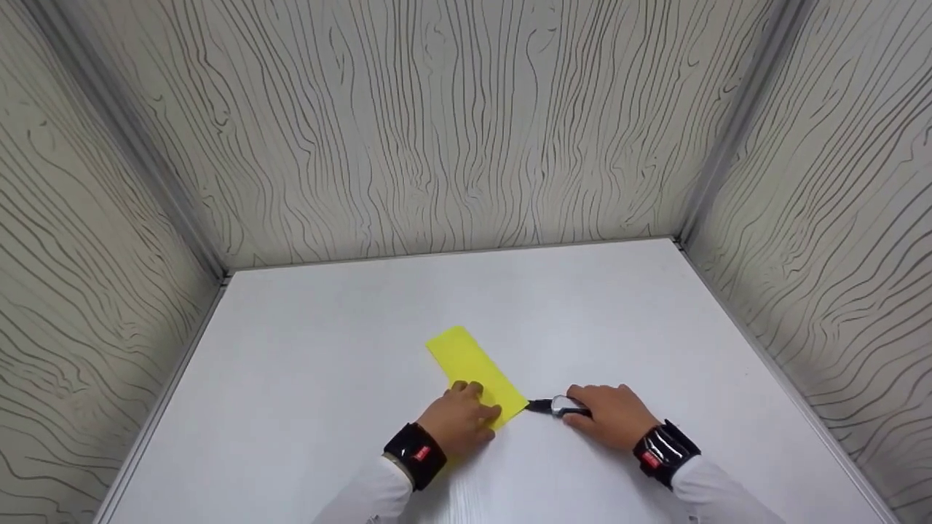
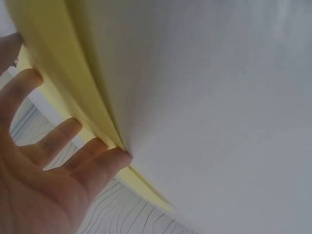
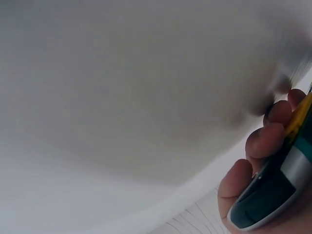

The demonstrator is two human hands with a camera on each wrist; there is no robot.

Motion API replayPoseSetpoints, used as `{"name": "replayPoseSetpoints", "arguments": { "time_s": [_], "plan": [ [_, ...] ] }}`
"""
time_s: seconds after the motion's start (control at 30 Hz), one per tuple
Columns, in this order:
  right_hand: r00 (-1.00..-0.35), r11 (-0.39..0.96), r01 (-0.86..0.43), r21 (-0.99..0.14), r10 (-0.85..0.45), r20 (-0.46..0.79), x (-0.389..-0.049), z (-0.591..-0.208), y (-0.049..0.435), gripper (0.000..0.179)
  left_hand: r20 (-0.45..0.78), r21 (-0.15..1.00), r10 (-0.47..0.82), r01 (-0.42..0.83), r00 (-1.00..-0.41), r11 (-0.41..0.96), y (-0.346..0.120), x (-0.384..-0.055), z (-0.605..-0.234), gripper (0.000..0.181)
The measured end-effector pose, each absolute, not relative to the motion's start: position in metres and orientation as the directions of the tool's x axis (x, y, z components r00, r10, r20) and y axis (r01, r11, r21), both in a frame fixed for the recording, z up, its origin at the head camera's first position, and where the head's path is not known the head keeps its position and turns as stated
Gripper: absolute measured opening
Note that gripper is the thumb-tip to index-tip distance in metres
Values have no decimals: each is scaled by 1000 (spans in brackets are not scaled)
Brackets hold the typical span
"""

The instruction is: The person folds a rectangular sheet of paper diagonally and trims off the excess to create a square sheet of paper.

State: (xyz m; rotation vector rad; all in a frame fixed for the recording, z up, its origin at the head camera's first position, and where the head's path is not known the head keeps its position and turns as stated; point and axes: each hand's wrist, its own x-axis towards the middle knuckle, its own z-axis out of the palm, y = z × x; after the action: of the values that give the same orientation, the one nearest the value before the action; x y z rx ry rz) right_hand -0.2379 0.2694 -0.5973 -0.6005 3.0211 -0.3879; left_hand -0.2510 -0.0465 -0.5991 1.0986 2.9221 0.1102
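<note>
A yellow sheet of paper (image 1: 470, 364) lies slanted on the white table. My left hand (image 1: 459, 422) presses on its near part with fingers spread, hiding some of it. In the left wrist view, the left fingertips (image 2: 119, 157) touch the paper's edge (image 2: 83, 68), where two yellow layers show slightly apart. On the right, my right hand (image 1: 611, 415) grips what looks like a utility knife (image 1: 559, 406), black and silver. Its dark tip meets the paper's right corner. The right wrist view shows the rounded dark-green handle (image 3: 265, 202) with silver and yellow parts in the curled fingers.
The white table (image 1: 328, 327) extends around both hands. Wood-grain patterned panels (image 1: 437, 131) rise at the back and both sides, with grey metal posts (image 1: 138, 145) in the corners. Each wrist wears a black strap (image 1: 416, 455).
</note>
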Motion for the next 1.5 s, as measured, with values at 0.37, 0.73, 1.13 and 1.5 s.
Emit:
{"name": "replayPoseSetpoints", "arguments": {
  "time_s": [0.37,0.73,1.13,1.5],
  "plan": [
    [-911,883,-404,-241,-412,18,-241,-596,278,21,6,167,623,615,-782,770,-47,-246,-599,33],
    [-891,853,-435,-288,-454,0,-237,-599,281,19,-11,260,562,540,-827,800,-51,-250,-596,60],
    [-874,832,-465,-303,-487,3,-231,-592,282,20,14,234,589,576,-808,784,-50,-250,-592,22],
    [-891,855,-436,-282,-453,6,-232,-596,265,21,155,165,691,708,-706,687,-51,-249,-594,17]
  ]
}}
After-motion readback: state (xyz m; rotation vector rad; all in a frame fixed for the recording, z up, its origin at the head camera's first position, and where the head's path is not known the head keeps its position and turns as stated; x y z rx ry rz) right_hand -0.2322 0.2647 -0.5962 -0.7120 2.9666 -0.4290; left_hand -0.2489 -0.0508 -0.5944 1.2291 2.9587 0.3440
